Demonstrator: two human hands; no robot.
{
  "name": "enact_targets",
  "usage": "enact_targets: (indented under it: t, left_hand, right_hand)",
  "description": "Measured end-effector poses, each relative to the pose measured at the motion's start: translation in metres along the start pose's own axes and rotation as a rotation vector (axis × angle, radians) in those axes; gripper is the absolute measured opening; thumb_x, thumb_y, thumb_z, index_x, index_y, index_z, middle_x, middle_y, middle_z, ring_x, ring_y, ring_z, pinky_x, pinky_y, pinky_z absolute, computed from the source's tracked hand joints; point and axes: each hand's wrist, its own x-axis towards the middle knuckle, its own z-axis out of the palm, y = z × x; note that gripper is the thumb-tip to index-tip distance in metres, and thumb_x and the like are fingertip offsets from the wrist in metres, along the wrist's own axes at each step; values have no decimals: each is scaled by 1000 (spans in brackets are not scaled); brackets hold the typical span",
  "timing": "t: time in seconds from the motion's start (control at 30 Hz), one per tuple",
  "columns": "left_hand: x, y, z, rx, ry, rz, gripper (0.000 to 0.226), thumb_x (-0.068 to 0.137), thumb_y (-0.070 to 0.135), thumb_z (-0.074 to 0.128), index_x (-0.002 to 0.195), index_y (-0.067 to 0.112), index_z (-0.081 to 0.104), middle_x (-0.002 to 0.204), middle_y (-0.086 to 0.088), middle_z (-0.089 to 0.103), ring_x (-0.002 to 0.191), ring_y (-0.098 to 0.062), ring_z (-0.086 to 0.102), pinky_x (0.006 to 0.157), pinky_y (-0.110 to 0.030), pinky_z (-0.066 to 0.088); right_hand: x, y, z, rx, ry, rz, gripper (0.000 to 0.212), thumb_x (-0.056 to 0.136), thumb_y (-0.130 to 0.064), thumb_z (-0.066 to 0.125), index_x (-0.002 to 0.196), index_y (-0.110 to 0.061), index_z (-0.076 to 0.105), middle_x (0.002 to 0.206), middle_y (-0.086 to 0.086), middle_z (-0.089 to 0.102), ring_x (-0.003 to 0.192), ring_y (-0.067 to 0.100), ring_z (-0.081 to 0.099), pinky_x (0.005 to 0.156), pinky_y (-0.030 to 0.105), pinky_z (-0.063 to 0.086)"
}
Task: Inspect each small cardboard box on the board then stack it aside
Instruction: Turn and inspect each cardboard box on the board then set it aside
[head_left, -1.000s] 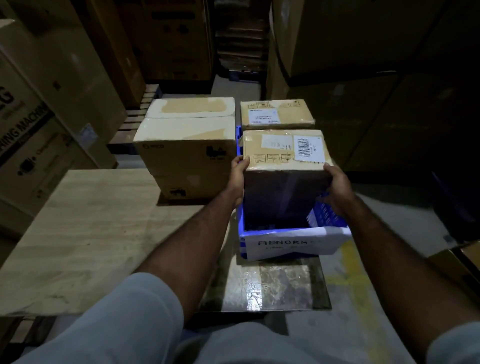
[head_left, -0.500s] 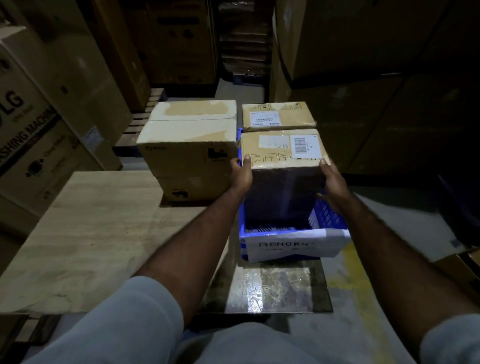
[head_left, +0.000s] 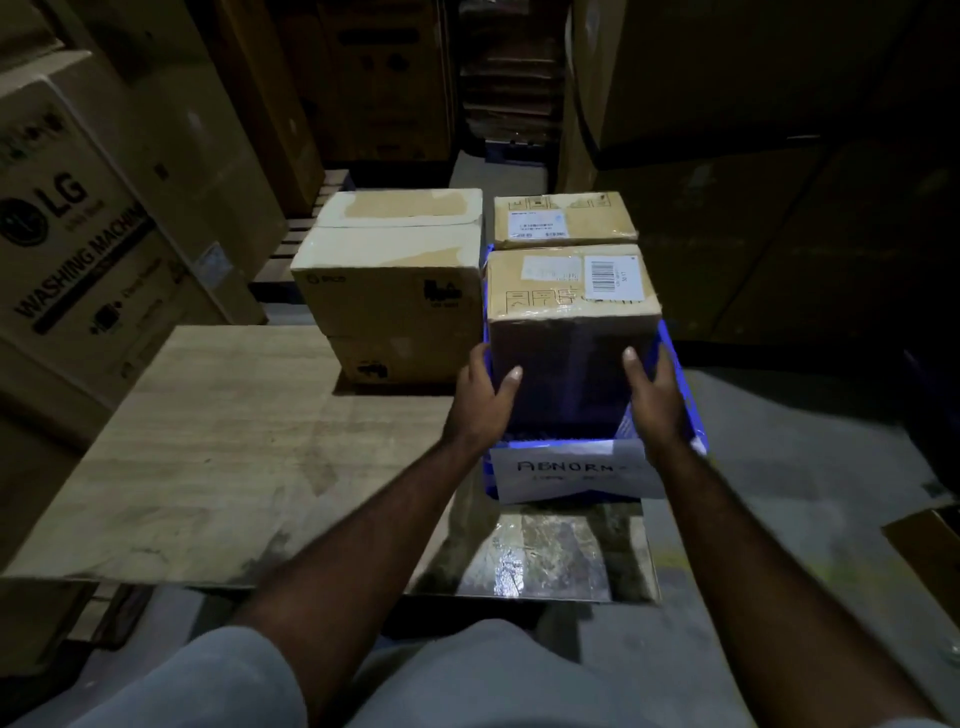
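A small taped cardboard box (head_left: 569, 291) with a barcode label on top stands upright in a blue crate (head_left: 688, 400). My left hand (head_left: 480, 395) holds its lower left edge, thumb on the front face. On the lower right edge sits my right hand (head_left: 654, 395), which grips that side. A second small labelled box (head_left: 563, 218) sits just behind it. The wooden board (head_left: 208, 447) lies to the left.
Two larger pale boxes (head_left: 389, 280) are stacked left of the crate at the board's far end. A washing-machine carton (head_left: 88, 244) stands at far left. Tall dark cartons rise behind and to the right. A paper sign (head_left: 571, 473) covers the crate's front. A shiny plate (head_left: 535, 561) lies below.
Both hands slid down from the box's top edges to its lower sides. The box sits a little deeper in the crate.
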Motion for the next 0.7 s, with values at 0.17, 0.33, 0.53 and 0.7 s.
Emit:
enact_targets:
  t: [0.17, 0.33, 0.53, 0.7]
  left_hand:
    - [-40, -29, -12, 188, -62, 136, 66, 102, 45, 59, 156, 14, 35, 151, -9, 47, 138, -21, 44, 112, -30, 38]
    - [-84, -40, -17, 193, -22, 118, 63, 101, 34, 64, 153, 8, 39, 152, -11, 46, 140, -20, 42, 112, -22, 31]
    - [-140, -77, -40, -1, -58, -138, 54, 96, 33, 72, 142, 16, 51, 138, -5, 60, 125, -13, 56, 101, -31, 48]
    - [-193, -117, -76, -130, -102, -487, 23, 99, 27, 70, 114, 11, 65, 107, -19, 71, 83, -20, 70, 69, -28, 57]
  right_hand:
    - [-56, 0, 5, 97, -58, -108, 62, 102, -24, 67, 157, -9, 42, 156, 8, 49, 144, 14, 47, 110, 16, 41]
    - [-116, -4, 20, 304, -243, -107, 42, 101, -25, 65, 143, -20, 57, 144, 9, 62, 128, 11, 64, 102, 30, 54]
    - [-172, 12, 53, 485, -445, 213, 33, 111, -21, 44, 137, -7, 59, 122, 17, 74, 101, 29, 76, 83, 33, 60]
    - [-224, 40, 84, 398, -630, 434, 28, 111, -27, 45, 125, -15, 66, 115, 13, 77, 98, 30, 77, 79, 34, 62]
